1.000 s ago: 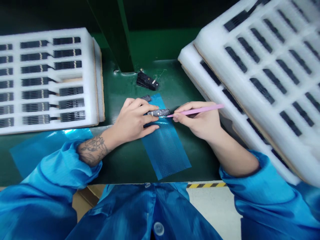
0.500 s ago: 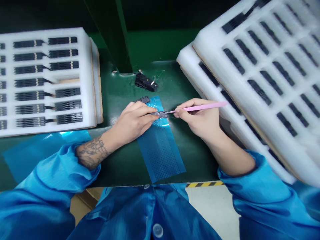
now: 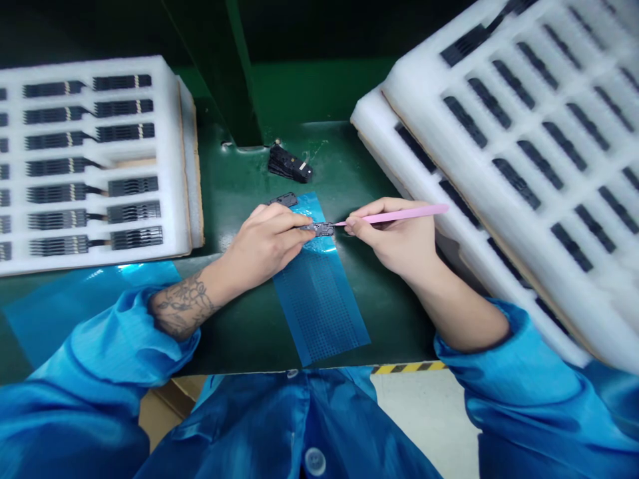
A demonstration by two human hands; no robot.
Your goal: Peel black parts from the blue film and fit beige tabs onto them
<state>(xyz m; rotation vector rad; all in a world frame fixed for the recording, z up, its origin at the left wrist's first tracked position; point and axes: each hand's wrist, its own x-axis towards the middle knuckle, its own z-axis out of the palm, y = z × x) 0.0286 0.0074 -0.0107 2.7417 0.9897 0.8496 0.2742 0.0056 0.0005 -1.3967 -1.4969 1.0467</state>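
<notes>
My left hand (image 3: 264, 241) pinches a small dark grey metal-and-plastic part (image 3: 317, 229) at its fingertips, over a blue perforated film sheet (image 3: 317, 299). My right hand (image 3: 392, 238) grips a slim pink tool (image 3: 394, 216), whose tip meets the right end of the part. Another small dark part (image 3: 283, 199) lies at the film's top edge, just beyond my left fingers. A small black stack of parts (image 3: 289, 165) sits farther back on the bench, out of reach of both fingertips.
White foam trays with rows of dark parts stand at the left (image 3: 100, 163) and tilted at the right (image 3: 504, 146). A green post (image 3: 219, 66) rises behind the green bench (image 3: 239, 213). A loose blue film piece (image 3: 84, 299) lies near my left sleeve (image 3: 114, 352).
The pink tool has swung level, and its tip has come up against the part's end. The whole view has drifted slightly left.
</notes>
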